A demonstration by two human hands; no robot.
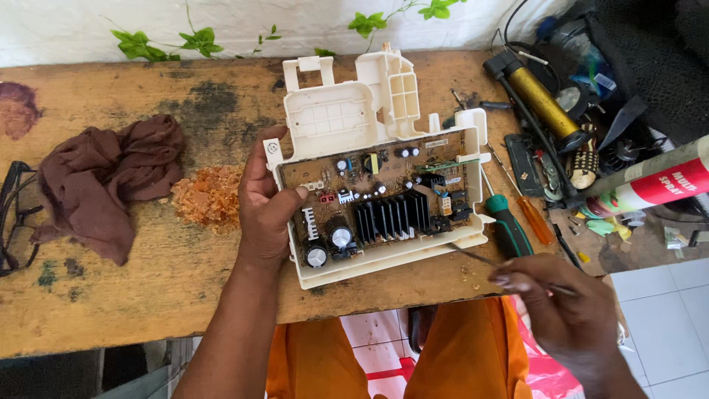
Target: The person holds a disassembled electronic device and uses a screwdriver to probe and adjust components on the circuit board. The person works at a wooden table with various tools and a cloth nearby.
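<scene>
A cream plastic housing lies on the worn wooden bench. Inside it sits a brown circuit board with a black finned heat sink and grey round capacitors. My left hand grips the housing's left edge, thumb resting on the board's corner. My right hand is at the bench's front right and pinches a thin metal rod, whose tip points toward the housing's lower right corner.
A brown rag and a pile of orange crumbs lie left of the housing. Green-handled and orange-handled screwdrivers, a yellow pump, a spray can and several tools crowd the right. Dark glasses lie at the far left.
</scene>
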